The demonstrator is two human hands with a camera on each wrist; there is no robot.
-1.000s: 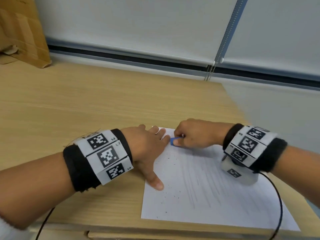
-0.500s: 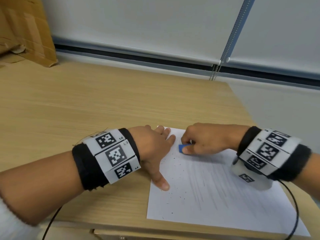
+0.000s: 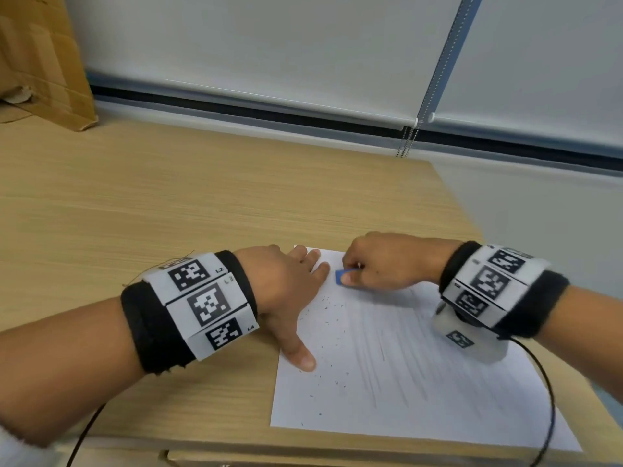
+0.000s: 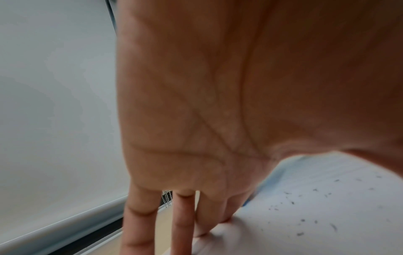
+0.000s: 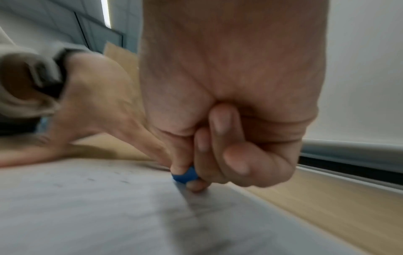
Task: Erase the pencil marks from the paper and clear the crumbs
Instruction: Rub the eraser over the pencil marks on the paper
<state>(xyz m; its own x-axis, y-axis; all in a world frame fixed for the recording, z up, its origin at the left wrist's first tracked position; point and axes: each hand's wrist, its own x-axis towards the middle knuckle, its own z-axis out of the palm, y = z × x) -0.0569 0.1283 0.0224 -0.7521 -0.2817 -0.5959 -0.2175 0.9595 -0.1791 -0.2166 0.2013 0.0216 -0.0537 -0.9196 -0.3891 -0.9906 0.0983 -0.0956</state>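
A white sheet of paper [image 3: 387, 382] with faint grey pencil strokes lies at the desk's near right corner. Dark eraser crumbs [image 3: 328, 306] are scattered over its left half, and show too in the left wrist view as crumbs [image 4: 316, 222]. My left hand [image 3: 290, 288] lies flat with straight fingers on the paper's far left corner, thumb spread toward me. My right hand [image 3: 377, 264] pinches a small blue eraser [image 3: 342, 276] against the paper near its far edge, just right of the left fingertips. The eraser [image 5: 185, 175] sits between thumb and fingertips in the right wrist view.
The wooden desk [image 3: 168, 203] stretches bare to the left and back. A cardboard box [image 3: 40, 62] stands at the far left. A roller blind with a bead chain [image 3: 406, 143] hangs behind the desk. The desk's right edge runs close beside the paper.
My right hand with the eraser has shifted slightly right and back along the paper's far edge. My left hand stays pressed on the sheet.
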